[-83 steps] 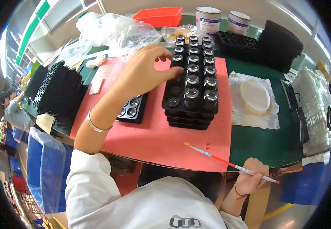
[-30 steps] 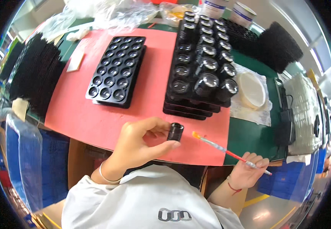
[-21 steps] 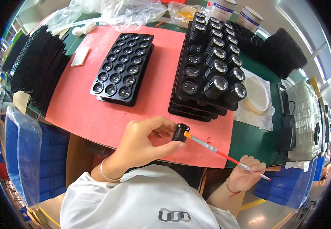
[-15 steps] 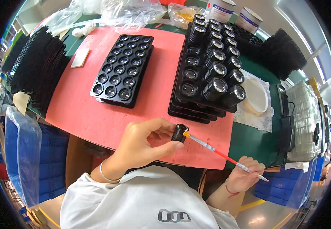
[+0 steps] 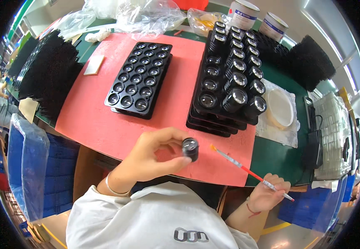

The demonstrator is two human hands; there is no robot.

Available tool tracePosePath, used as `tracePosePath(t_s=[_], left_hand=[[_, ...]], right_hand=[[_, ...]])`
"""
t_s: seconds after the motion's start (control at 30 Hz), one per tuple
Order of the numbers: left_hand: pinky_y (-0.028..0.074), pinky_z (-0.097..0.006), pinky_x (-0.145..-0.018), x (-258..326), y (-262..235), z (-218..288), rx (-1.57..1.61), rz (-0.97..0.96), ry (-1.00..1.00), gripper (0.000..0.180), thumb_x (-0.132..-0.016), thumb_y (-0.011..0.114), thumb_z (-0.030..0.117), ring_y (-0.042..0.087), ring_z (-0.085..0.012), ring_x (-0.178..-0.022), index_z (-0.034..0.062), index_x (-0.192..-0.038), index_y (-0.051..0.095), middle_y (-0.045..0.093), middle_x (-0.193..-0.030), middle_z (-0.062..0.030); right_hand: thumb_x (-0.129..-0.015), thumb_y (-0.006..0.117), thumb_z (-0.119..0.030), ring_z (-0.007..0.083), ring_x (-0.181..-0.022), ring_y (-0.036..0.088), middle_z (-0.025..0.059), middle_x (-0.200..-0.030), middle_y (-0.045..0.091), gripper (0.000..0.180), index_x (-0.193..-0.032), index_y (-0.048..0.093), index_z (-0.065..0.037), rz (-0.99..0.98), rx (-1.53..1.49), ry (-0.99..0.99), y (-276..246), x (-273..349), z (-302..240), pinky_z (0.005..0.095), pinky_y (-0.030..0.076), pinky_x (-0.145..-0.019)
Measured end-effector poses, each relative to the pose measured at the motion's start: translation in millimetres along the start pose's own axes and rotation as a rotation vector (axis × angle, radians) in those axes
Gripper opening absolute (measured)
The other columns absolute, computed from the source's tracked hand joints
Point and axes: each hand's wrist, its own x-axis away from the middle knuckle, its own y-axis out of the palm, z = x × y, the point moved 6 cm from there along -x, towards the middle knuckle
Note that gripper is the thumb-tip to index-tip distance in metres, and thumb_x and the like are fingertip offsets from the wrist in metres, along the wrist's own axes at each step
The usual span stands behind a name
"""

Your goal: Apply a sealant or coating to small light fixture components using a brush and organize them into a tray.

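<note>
My left hand (image 5: 153, 153) pinches a small black lens barrel (image 5: 190, 149) between thumb and fingers, above the near edge of the pink mat (image 5: 117, 135). A glassy face shows at the barrel's top. In my right hand (image 5: 268, 193) is a thin red and silver paintbrush (image 5: 246, 169), gripped near its back end. Its orange-yellow bristles point at the barrel but stand apart from it. Beyond my hands, a black tray (image 5: 149, 114) holds rows of lenses. To its right, a stack of black trays (image 5: 211, 124) carries several upright black lens barrels (image 5: 238, 79).
A round white dish (image 5: 279, 108) lies on a sheet at the right. Two cans (image 5: 273, 27) and plastic bags (image 5: 146, 18) line the back. Black tray stacks (image 5: 47, 70) stand at the left. A small white block (image 5: 94, 65) rests on the mat.
The brush tip has come away from the barrel's side, leaving a gap. My left hand has turned the barrel, so its glassy end shows more.
</note>
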Motion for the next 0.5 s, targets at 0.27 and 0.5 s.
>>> tracePosePath(t_s=[0.27, 0.5], left_hand=[[0.046, -0.024, -0.068, -58.9, -72.5, 77.9, -0.693, 0.216, 0.27, 0.033, -0.067, 0.071, 0.013, 0.059, -0.0121, -0.079, 0.0004, -0.094, 0.056, 0.061, -0.084, -0.0054], [0.045, -0.033, -0.077, -159.1, -159.0, 32.6, -1.03, 0.274, 0.32, 0.042, -0.066, 0.073, 0.032, 0.058, -0.0259, -0.09, 0.0024, -0.093, 0.064, 0.061, -0.094, -0.0164]], right_hand=[[-0.089, 0.048, -0.031, 0.0113, -0.045, 0.033, 0.0021, -0.056, 0.039, 0.029, -0.074, 0.038, -0.008, 0.023, -0.016, -0.022, -5.6, 2.9, -3.1, 0.0246, 0.027, -0.044], [-0.088, 0.049, -0.032, 0.0121, -0.043, 0.037, 0.0036, -0.056, 0.042, 0.03, -0.074, 0.039, -0.007, 0.014, -0.024, -0.013, -0.4, 3.0, -4.2, 0.0248, 0.028, -0.044]])
